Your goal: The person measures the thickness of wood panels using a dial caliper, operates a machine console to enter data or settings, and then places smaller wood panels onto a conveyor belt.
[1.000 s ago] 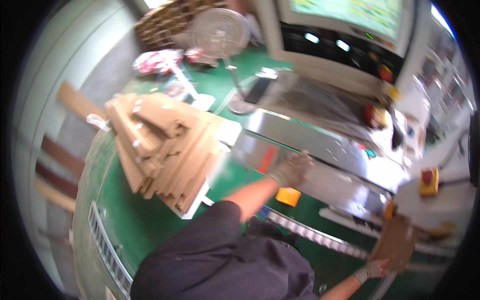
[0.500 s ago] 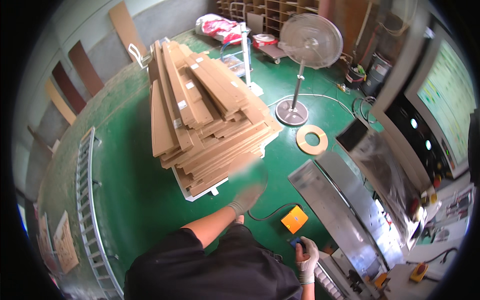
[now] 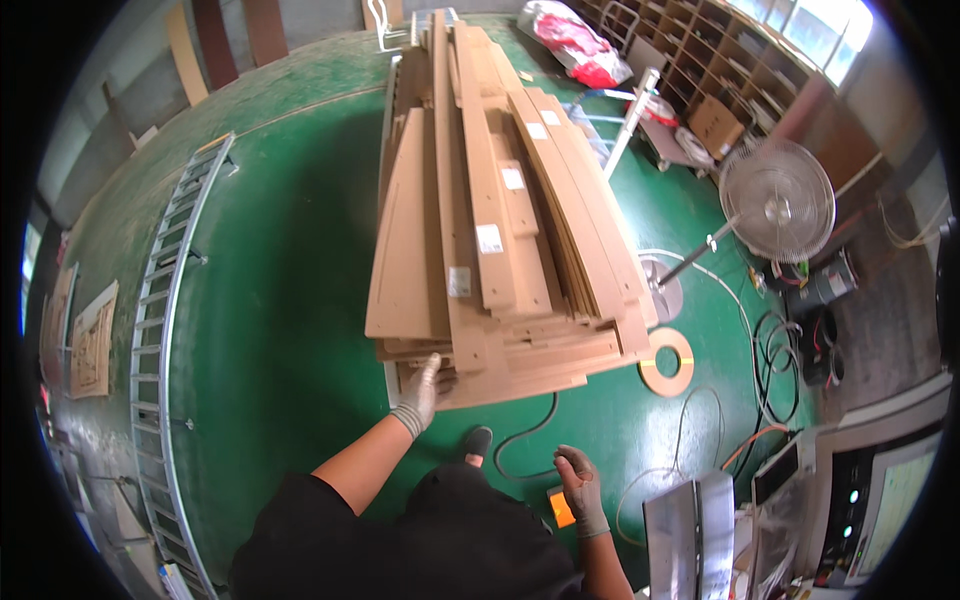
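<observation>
Resting at the stack's near end, the gloved left hand [image 3: 426,390] may or may not grip; I cannot tell. The right hand [image 3: 582,487] is loosely open. Ahead, the stack [image 3: 510,215] of long tan boards lies uneven, white-labelled, above green floor [image 3: 290,300].
</observation>
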{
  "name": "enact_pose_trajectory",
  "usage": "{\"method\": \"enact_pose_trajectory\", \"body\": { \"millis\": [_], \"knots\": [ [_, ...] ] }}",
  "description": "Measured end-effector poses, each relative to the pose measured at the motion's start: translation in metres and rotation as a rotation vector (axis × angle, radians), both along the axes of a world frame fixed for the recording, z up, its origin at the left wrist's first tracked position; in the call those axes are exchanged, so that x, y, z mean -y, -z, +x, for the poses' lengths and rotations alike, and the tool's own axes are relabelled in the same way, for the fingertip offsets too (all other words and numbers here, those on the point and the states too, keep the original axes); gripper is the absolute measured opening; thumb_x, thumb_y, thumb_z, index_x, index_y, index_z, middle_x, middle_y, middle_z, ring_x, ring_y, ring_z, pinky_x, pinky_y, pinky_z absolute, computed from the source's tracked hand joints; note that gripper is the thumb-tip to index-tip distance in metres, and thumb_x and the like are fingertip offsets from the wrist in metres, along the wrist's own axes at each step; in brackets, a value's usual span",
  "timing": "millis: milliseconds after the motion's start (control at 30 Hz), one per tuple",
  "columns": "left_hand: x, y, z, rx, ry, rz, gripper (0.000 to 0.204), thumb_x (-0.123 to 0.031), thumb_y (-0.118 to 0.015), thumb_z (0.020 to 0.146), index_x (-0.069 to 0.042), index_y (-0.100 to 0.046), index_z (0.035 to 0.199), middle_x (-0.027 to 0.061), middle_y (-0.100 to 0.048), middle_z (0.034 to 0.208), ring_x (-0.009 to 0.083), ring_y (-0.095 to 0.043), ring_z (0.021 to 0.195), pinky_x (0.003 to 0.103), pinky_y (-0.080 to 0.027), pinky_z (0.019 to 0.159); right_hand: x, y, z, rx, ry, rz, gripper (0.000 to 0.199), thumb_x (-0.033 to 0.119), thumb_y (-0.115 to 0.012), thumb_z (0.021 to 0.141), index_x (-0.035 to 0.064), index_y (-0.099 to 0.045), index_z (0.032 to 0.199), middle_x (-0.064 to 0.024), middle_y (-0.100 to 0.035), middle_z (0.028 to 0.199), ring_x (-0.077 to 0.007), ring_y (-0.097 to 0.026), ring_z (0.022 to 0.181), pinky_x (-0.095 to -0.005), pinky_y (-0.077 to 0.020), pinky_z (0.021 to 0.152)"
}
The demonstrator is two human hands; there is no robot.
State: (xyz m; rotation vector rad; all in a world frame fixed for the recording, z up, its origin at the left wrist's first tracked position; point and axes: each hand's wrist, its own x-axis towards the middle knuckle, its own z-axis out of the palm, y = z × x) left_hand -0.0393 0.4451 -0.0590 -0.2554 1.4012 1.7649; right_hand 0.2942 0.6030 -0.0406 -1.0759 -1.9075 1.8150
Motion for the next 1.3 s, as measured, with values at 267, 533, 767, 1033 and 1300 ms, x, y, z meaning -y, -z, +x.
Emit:
{"method": "enact_pose_trajectory", "body": {
  "millis": [267,533,767,1033,1300],
  "knots": [
    [-0.05,-0.024,-0.001,-0.305,0.116,-0.056,0.064,-0.049,-0.054,0.102,0.005,-0.053,0.135,0.0142,-0.062,0.129,0.0221,-0.058,0.117,0.038,-0.047,0.101,-0.017,-0.033,-0.137,-0.071,-0.302,-0.292,0.048,0.031,-0.065,0.1,-0.0036,-0.058,0.134,-0.0147,-0.067,0.123,-0.0233,-0.065,0.11,-0.0355,-0.0506,0.099],
    [-0.004,-0.057,-0.012,-0.425,0.233,-0.374,0.062,-0.053,-0.05,0.103,0.005,-0.054,0.125,0.0162,-0.063,0.102,0.0192,-0.058,0.085,0.036,-0.05,0.077,-0.007,-0.005,-0.133,-0.025,-0.313,-0.46,0.051,0.032,-0.063,0.101,-0.0028,-0.055,0.137,-0.0161,-0.066,0.125,-0.0262,-0.065,0.112,-0.0385,-0.0505,0.099],
    [0.009,-0.072,-0.005,-0.374,0.434,-0.397,0.06,-0.041,-0.045,0.108,0.009,-0.043,0.14,0.0219,-0.056,0.139,0.0265,-0.054,0.127,0.037,-0.042,0.108,0.01,-0.008,-0.174,-0.122,-0.334,-0.398,0.071,0.033,-0.063,0.1,-0.0017,-0.033,0.155,-0.0229,-0.053,0.142,-0.0289,-0.055,0.127,-0.0365,-0.044,0.106],
    [0.037,-0.04,0.053,-0.631,0.795,-0.559,0.062,-0.034,-0.048,0.104,0.016,-0.03,0.135,0.0401,-0.054,0.129,0.0471,-0.055,0.127,0.045,-0.047,0.103,0.047,-0.046,-0.201,-0.066,-0.247,-0.502,0.09,0.025,-0.069,0.097,-0.0004,-0.01,0.161,-0.0181,-0.057,0.134,-0.022,-0.057,0.117,-0.03,-0.0506,0.092],
    [0.049,-0.031,0.033,-0.678,0.941,-0.263,0.093,-0.051,-0.058,0.099,0.018,-0.016,0.144,0.0415,-0.05,0.135,0.0458,-0.052,0.132,0.043,-0.044,0.108,0.054,-0.04,-0.213,-0.218,-0.201,-0.368,0.056,0.02,-0.065,0.1,0.0009,-0.042,0.147,-0.0129,-0.062,0.128,-0.0202,-0.06,0.114,-0.0325,-0.0508,0.096]
  ]
}}
